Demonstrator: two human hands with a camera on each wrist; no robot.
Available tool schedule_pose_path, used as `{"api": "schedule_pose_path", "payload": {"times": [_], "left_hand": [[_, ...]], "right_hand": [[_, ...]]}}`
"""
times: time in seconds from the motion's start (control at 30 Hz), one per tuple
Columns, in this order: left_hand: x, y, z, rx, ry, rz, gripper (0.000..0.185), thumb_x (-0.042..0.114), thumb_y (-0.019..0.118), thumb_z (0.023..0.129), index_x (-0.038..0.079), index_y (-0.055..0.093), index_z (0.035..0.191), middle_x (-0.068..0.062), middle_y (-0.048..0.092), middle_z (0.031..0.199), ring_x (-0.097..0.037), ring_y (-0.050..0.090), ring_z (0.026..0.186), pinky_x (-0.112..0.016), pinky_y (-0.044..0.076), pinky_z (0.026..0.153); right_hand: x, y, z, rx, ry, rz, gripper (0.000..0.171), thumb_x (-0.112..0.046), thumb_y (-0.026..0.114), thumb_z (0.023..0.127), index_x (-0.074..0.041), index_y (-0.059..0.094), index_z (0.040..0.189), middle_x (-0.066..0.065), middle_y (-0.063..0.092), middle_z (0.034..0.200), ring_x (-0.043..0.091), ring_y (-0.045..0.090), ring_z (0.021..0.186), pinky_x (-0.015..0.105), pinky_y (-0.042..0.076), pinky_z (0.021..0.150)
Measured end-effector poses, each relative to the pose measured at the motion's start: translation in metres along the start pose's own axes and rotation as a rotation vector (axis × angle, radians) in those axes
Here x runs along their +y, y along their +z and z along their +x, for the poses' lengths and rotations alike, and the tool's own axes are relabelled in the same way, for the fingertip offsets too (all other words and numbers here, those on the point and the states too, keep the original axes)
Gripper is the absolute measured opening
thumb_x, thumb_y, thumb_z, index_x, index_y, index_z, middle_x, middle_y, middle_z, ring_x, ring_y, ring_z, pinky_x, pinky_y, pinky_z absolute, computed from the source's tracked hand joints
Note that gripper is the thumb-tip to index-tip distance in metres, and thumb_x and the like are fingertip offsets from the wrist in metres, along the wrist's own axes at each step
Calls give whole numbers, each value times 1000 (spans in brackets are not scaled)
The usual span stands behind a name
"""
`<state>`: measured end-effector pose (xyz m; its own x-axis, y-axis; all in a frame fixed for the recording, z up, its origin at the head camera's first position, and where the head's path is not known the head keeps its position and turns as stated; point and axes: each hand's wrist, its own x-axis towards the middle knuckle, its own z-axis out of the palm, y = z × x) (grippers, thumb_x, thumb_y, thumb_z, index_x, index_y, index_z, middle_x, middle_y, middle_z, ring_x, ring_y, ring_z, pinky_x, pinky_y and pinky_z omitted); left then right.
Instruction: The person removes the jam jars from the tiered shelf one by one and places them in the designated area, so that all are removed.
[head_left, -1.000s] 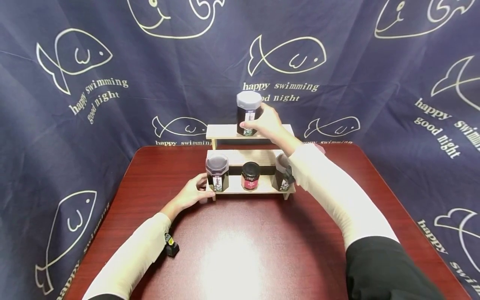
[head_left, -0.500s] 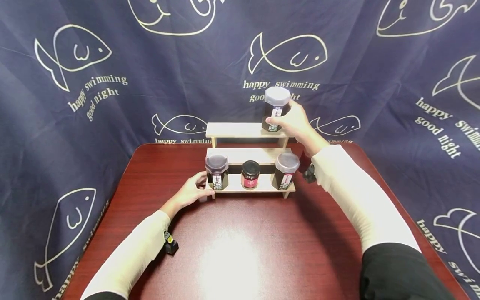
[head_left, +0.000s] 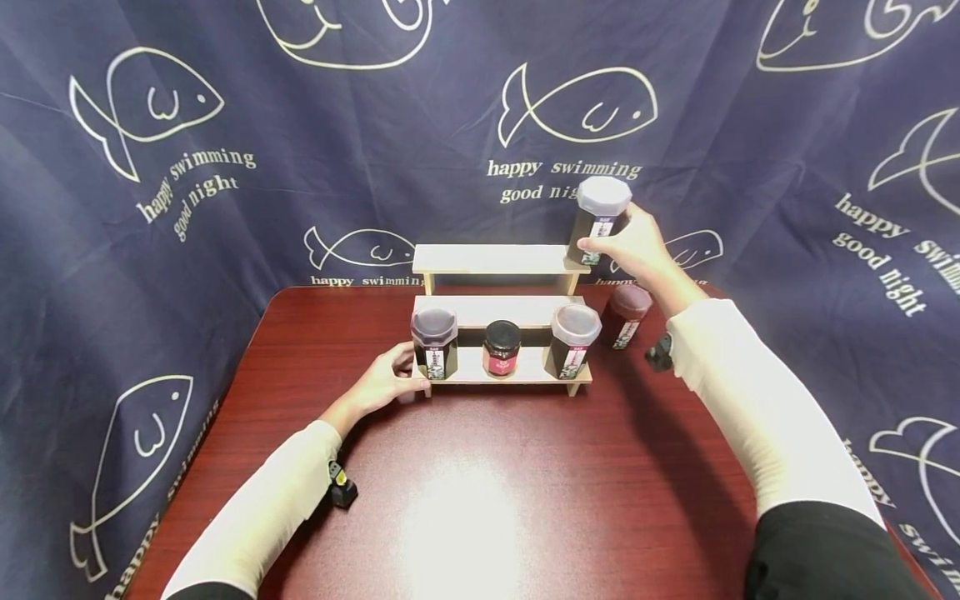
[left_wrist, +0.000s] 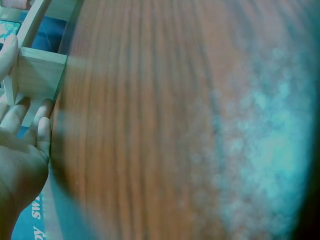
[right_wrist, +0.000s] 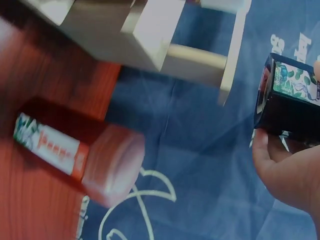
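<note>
Beyond the right end of the top tier, my right hand [head_left: 637, 246] holds a dark octagonal jar [head_left: 602, 208] with a pale translucent lid. In the right wrist view, a gap separates this jar from the wooden tiered display stand [right_wrist: 192, 62]. My left hand [head_left: 381, 383] grips the left end of the stand's bottom tier [head_left: 468, 367], thumb in front. Three jars line that tier: a tall octagonal jar [head_left: 435, 343] at left, a short black-lidded jar [head_left: 502, 347] with a pink label in the middle, and another tall octagonal jar [head_left: 573, 342] at right.
To the right of the stand, a tall jar with a reddish lid [head_left: 628, 312] stands on the reddish-brown table [head_left: 450, 467]. Behind hangs a blue curtain [head_left: 420, 150] printed with fish. Straight across the back runs the bare top tier [head_left: 487, 258].
My right hand has carried the dark jar rightward, from above the middle of the top tier to past its right end. The reddish-lidded jar has come into view. My left hand stays put.
</note>
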<state>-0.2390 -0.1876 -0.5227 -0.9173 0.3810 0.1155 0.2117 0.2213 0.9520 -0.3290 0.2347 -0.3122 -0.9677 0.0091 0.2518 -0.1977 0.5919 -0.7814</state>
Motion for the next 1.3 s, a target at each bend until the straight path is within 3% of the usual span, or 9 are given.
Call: {"api": "schedule_pose_path", "payload": {"times": [0.17,0.53,0.8,0.93,1.2,1.3], "left_hand": [[0,1,0,1,10,-1,73,4,83,82,-3,45,144,-23,61,133,-28,63,114,-34,54,94],[4,3,0,-7,-18,-20,74,-5,80,82,-7,41,146,-28,58,136,-37,59,118,-40,52,97],[33,3,-8,-19,-16,-21,70,-4,79,83,-10,43,143,-29,59,133,-30,62,112,-34,54,93],[37,3,-9,-21,-14,-16,71,-3,80,83,-11,43,143,-29,59,133,-31,62,113,-36,54,94],[35,3,-7,-17,-19,-38,71,-5,79,83,-11,43,143,-30,59,132,-41,59,117,-46,51,98],[21,2,-3,-10,-19,-28,71,-4,80,83,-8,44,144,-28,60,132,-38,60,117,-44,51,98]], "right_hand": [[17,-16,-3,-5,-6,20,76,-20,88,76,-2,52,140,18,59,133,26,52,121,39,38,109],[58,-54,-8,21,27,-56,75,-20,88,78,-3,52,141,15,60,130,17,52,110,27,40,97],[89,-76,-9,-3,46,-24,74,-12,84,82,2,46,143,8,56,124,12,51,106,20,40,91],[104,-83,-11,5,75,-21,74,-11,82,83,3,44,144,7,55,124,12,51,107,21,41,93],[136,-93,-16,20,121,-41,74,-11,81,83,3,42,145,-1,54,119,13,49,109,24,38,100],[147,-95,-19,25,137,-23,73,-7,80,83,3,42,144,-9,53,114,12,49,109,23,37,101]]}}
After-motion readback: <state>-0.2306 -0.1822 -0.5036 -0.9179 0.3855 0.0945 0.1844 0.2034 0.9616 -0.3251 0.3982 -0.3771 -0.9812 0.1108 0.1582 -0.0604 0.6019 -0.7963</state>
